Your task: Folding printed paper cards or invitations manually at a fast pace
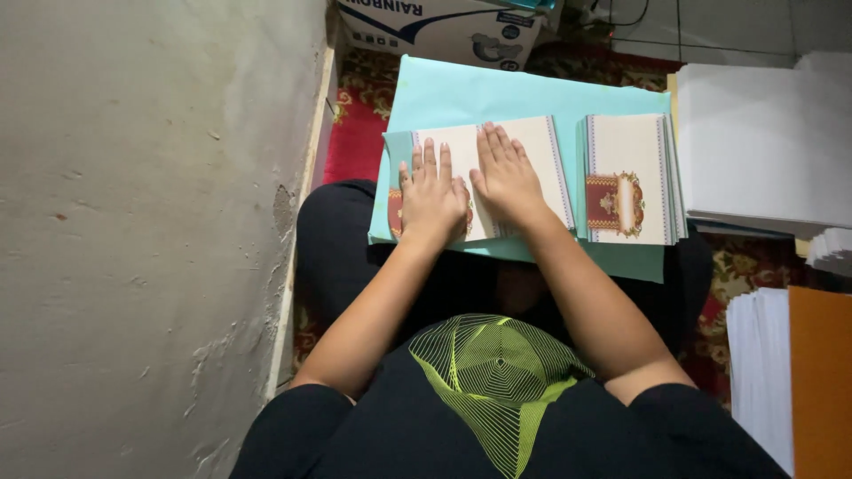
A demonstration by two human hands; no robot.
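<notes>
Both my hands lie flat and open, palms down and fingers stretched forward, gripping nothing. My left hand [431, 197] presses on the left part of a cream-white printed paper card with a dotted border strip [524, 151], and my right hand [506, 177] rests just beside it on the middle of the same card, the thumbs close together. Under my left palm a red and gold ornamental print on the card shows only at its edges; most of it is hidden by the hand. The card lies on a large pale turquoise sheet of paper [461, 93] that spreads over my lap, and a turquoise edge also shows along the card's left side. To the right of the card, near but apart from my right hand, stands a neat stack of the same cream cards with a red and gold crest [630, 177], also on the turquoise sheet. Further right lies a thick pile of plain white paper sheets [763, 142], and at the lower right an orange board beside more white sheets [821, 372]. Beyond the turquoise sheet sits a white and blue cardboard box [444, 27] on a red patterned carpet [359, 133]. A rough grey plaster wall [142, 222] runs along my left.
</notes>
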